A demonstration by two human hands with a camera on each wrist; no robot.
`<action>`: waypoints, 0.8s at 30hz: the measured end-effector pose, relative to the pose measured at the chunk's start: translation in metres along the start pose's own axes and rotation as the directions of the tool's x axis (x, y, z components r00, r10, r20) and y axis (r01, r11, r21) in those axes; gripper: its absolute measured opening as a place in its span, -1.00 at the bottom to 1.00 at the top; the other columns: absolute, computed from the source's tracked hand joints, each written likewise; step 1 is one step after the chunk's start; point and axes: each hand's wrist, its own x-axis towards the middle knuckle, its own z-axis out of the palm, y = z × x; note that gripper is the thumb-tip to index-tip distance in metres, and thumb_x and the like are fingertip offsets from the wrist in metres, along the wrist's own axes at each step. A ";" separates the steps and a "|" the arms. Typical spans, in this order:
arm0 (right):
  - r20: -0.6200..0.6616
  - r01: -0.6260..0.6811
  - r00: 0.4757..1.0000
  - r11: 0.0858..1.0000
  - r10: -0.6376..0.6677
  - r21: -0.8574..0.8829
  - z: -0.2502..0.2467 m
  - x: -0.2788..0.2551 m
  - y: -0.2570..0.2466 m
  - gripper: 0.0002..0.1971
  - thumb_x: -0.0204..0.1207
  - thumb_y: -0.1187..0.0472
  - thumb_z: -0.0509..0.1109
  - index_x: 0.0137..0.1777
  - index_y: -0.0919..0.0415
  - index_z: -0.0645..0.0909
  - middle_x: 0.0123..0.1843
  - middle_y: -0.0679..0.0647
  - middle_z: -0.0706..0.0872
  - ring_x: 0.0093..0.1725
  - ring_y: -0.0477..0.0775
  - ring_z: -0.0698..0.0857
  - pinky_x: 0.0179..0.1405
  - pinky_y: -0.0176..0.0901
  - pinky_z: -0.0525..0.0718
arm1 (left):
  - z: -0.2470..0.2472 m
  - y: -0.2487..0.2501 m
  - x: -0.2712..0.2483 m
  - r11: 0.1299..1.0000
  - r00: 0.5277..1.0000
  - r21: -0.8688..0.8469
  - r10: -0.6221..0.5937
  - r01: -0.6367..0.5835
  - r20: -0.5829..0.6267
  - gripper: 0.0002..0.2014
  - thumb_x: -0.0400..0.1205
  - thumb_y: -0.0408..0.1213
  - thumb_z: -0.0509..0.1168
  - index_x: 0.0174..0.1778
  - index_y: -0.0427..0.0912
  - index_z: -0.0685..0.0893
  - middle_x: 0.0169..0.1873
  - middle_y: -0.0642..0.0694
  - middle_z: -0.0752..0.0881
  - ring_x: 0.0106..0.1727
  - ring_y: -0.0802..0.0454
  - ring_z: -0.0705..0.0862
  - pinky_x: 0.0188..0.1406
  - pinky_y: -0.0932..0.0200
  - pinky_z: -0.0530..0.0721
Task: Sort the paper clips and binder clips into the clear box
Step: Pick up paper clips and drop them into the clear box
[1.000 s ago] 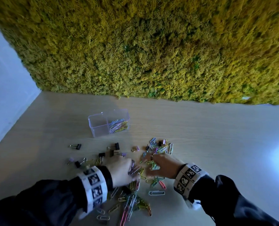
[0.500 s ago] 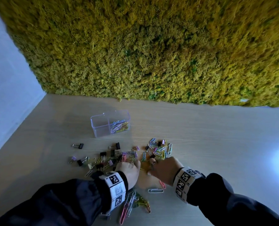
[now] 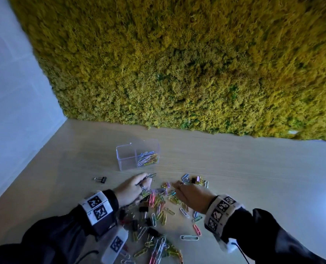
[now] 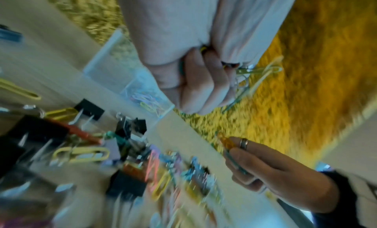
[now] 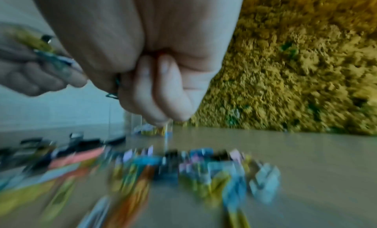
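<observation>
Just beyond both hands [image 3: 158,189], clear box [image 3: 126,159].

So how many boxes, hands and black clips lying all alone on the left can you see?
Clear box: 1
Hands: 2, left hand and right hand, both gripping paper clips
Lone black clip: 1
Total: 4

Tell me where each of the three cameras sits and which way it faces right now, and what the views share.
Head: worn on the head, facing forward and down at the table, moss wall behind; shows both sleeves, left hand, right hand.
Left wrist: looks along the left hand gripping paper clips toward the clear box; right hand opposite.
Right wrist: looks along the right hand, low over blurred clips; left hand at the edge.
Shared: all show the clear box and moss wall.
</observation>
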 end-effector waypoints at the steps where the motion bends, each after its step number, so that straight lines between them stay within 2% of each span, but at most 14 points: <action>1: -0.085 0.042 0.996 0.998 -0.039 0.043 -0.018 0.003 -0.002 -0.75 0.69 0.11 -0.04 0.11 0.17 0.43 -0.07 0.37 0.66 0.03 0.29 0.69 -0.06 0.00 0.62 | -0.007 0.001 -0.002 0.999 0.998 -0.035 0.023 -0.021 0.053 -0.92 0.70 -0.20 0.04 0.07 0.05 0.35 -0.32 0.05 0.49 -0.56 0.25 0.37 -0.62 0.38 0.39; 3: -0.250 0.027 0.968 1.000 -0.025 0.004 -0.048 0.025 -0.003 -0.71 0.69 0.08 -0.02 0.22 0.24 0.39 -0.08 0.29 0.72 -0.11 0.31 0.72 -0.22 0.03 0.64 | -0.026 0.005 0.001 0.978 0.989 -0.195 0.102 -0.079 0.106 -0.81 0.70 -0.23 0.03 -0.15 -0.17 0.49 -0.48 -0.07 0.47 -0.61 0.14 0.31 -0.68 0.31 0.25; 5: -0.289 0.062 0.952 0.986 -0.105 -0.154 -0.076 0.051 -0.011 -0.66 0.70 0.07 -0.06 0.29 0.27 0.34 -0.32 0.16 0.68 -0.31 0.24 0.69 -0.37 -0.08 0.55 | -0.037 0.011 0.006 0.961 0.986 -0.250 0.145 -0.120 0.082 -0.67 0.70 -0.27 -0.01 -0.39 -0.23 0.41 -0.63 -0.02 0.42 -0.66 0.16 0.25 -0.66 0.37 0.15; 7: -0.256 0.067 0.954 0.944 -0.155 -0.323 -0.100 0.084 -0.016 -0.65 0.70 0.07 -0.11 0.28 0.26 0.34 -0.47 -0.01 0.51 -0.46 0.08 0.57 -0.46 -0.22 0.46 | -0.046 0.019 0.010 0.952 0.988 -0.275 0.149 -0.135 0.033 -0.64 0.71 -0.29 -0.03 -0.45 -0.18 0.34 -0.69 0.06 0.41 -0.68 0.18 0.22 -0.64 0.38 0.13; 9: -0.175 0.053 0.974 0.894 -0.145 -0.445 -0.115 0.112 -0.021 -0.72 0.69 0.18 -0.08 0.29 0.22 0.33 -0.36 0.03 0.62 -0.43 0.07 0.57 -0.52 -0.24 0.34 | -0.057 0.024 0.015 0.936 0.985 -0.318 0.171 -0.152 0.032 -0.61 0.71 -0.28 -0.05 -0.48 -0.16 0.31 -0.71 0.07 0.38 -0.69 0.20 0.21 -0.67 0.44 0.16; 11: -0.121 0.069 0.980 0.847 -0.155 -0.527 -0.114 0.130 -0.023 -0.70 0.67 0.29 -0.04 0.36 0.19 0.28 -0.09 0.12 0.72 -0.25 0.14 0.66 -0.43 -0.18 0.41 | -0.065 0.026 0.020 0.913 0.982 -0.376 0.184 -0.155 0.040 -0.55 0.71 -0.26 -0.06 -0.56 -0.13 0.35 -0.72 0.08 0.34 -0.71 0.20 0.20 -0.69 0.48 0.15; 14: -0.054 0.109 0.985 0.833 -0.164 -0.543 -0.105 0.143 -0.022 -0.67 0.67 0.30 0.02 0.42 0.18 0.27 0.16 0.20 0.60 -0.03 0.22 0.67 -0.26 -0.06 0.51 | -0.070 0.028 0.024 0.892 0.985 -0.431 0.169 -0.136 0.037 -0.48 0.70 -0.26 -0.04 -0.64 -0.05 0.41 -0.71 0.08 0.33 -0.70 0.20 0.19 -0.70 0.50 0.13; 17: -0.082 0.130 0.978 0.872 -0.191 -0.473 -0.098 0.149 -0.017 -0.68 0.67 0.25 0.09 0.39 0.26 0.29 0.26 0.24 0.52 0.13 0.29 0.64 -0.12 0.08 0.63 | -0.075 0.025 0.028 0.883 0.989 -0.456 0.143 -0.107 0.045 -0.55 0.70 -0.27 -0.04 -0.56 -0.10 0.36 -0.71 0.07 0.33 -0.70 0.20 0.17 -0.71 0.49 0.13; 21: -0.187 0.232 0.926 0.886 -0.328 -0.402 -0.090 0.150 -0.013 -0.67 0.66 0.19 0.11 0.32 0.39 0.37 0.29 0.29 0.52 0.11 0.34 0.66 0.10 0.13 0.67 | -0.077 0.023 0.033 0.888 0.993 -0.454 0.108 -0.070 0.057 -0.61 0.69 -0.29 -0.04 -0.51 -0.11 0.28 -0.72 0.09 0.28 -0.69 0.19 0.13 -0.71 0.46 0.09; 24: -0.223 0.258 0.919 0.924 -0.325 -0.283 -0.082 0.152 -0.010 -0.65 0.63 0.14 0.15 0.31 0.36 0.41 0.32 0.27 0.48 0.13 0.34 0.64 0.22 0.16 0.63 | -0.075 0.023 0.035 0.894 0.994 -0.445 0.094 -0.057 0.063 -0.62 0.69 -0.29 -0.04 -0.50 -0.12 0.27 -0.70 0.08 0.27 -0.68 0.18 0.15 -0.73 0.44 0.12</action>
